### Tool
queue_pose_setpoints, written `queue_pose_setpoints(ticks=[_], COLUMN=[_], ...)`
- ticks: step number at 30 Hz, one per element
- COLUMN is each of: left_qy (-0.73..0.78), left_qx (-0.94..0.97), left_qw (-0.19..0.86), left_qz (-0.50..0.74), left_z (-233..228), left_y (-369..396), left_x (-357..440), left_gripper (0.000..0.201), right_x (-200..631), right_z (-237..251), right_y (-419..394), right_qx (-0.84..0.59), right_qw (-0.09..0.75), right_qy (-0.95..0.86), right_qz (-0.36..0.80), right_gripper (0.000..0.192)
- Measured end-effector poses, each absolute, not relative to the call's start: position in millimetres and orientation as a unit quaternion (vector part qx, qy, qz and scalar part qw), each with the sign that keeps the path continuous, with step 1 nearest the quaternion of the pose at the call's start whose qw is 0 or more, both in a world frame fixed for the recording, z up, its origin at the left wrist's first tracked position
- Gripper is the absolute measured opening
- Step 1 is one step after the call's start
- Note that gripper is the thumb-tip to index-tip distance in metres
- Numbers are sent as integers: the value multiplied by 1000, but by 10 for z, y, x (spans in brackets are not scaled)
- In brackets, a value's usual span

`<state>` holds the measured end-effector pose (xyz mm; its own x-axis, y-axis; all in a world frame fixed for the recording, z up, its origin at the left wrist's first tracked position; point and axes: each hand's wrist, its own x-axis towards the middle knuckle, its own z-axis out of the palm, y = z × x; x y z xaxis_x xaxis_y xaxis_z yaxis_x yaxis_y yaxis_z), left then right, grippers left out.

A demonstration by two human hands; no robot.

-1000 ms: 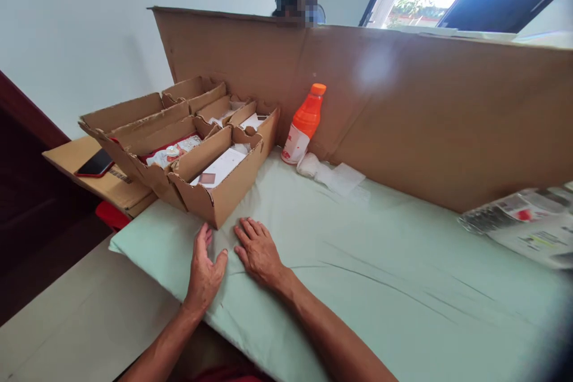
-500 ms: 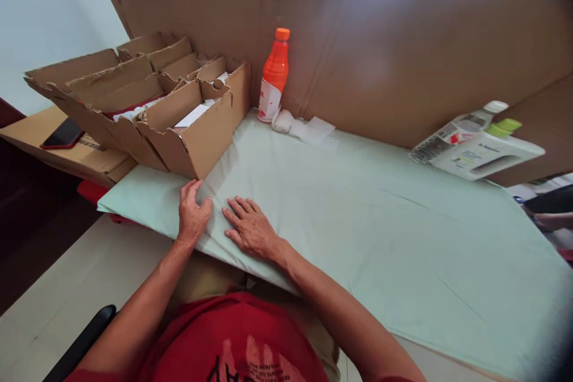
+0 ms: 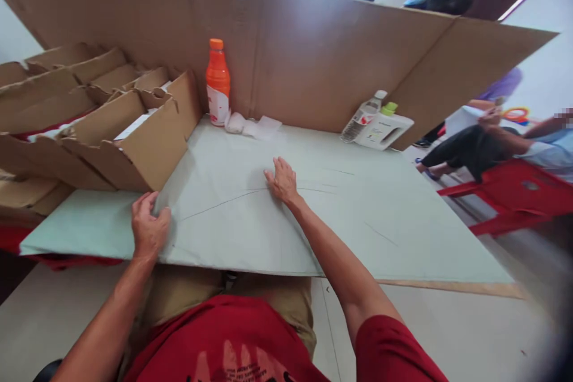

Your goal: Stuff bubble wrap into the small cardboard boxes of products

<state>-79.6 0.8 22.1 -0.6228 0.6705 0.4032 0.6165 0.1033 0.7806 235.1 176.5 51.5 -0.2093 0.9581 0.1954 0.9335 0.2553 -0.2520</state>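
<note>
Cardboard walls fence off the back and right of the desk (image 3: 403, 239), w/ a pale green sheet (image 3: 250, 215) spread over the top. Left hand (image 3: 148, 228) sits at the near-left part of the sheet, just by the corner of the open cardboard box (image 3: 143, 149); its fingers curl together, looks like pinching a fold of the sheet, though the pinch itself is hard to see. Right hand (image 3: 281, 179) lies flat near the middle, fingers spread a bit, palm down, holding nothing. A long crease runs between the two hands.

To my eye the work is smoothing the sheet. Doing it well: keep the left hand as the anchor so the sheet doesn't slide, and sweep the flat right palm outward along the crease, away from the anchor, not across it. Even pressure, whole palm, no fingertips digging in or new wrinkles form.

Watch the back edge: orange bottle (image 3: 217, 83) stands upright on it, white cloth (image 3: 250, 125) just beside, clear bottle (image 3: 363, 118) and white jug (image 3: 382, 130) further right. Tugging hard could tip them.
</note>
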Motion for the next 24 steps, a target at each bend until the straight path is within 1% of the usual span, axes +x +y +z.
queue_pose_setpoints(ticks=[5,10,14,18,21,24], left_qy=[757,763,768,770,749,691], left_qx=[430,441,430,454,508,594], left_qw=[11,3,5,18,18,36], left_qz=[492,472,474,448,425,411], left_z=[244,285,353,428,449,438], left_y=[-30,-53,-70,-133,-107,87], left_x=[-766,-719,-671,-582,-445,-167], left_gripper=[47,42,41,49,52,45], right_x=[3061,3939,4860,5636,5998,6188], right_z=[388,342,416,467,471,453], right_y=[2100,1961,1559,967,560,292], right_qx=[-706,-779,-850,-908,-931,-941], right_qw=[138,108,86,69,55,45], right_qy=[-695,-616,-517,-409,-356,-331], right_qz=[-9,-37,-51,-60,-55,-48], right_gripper=[59,55,54,57,60,61])
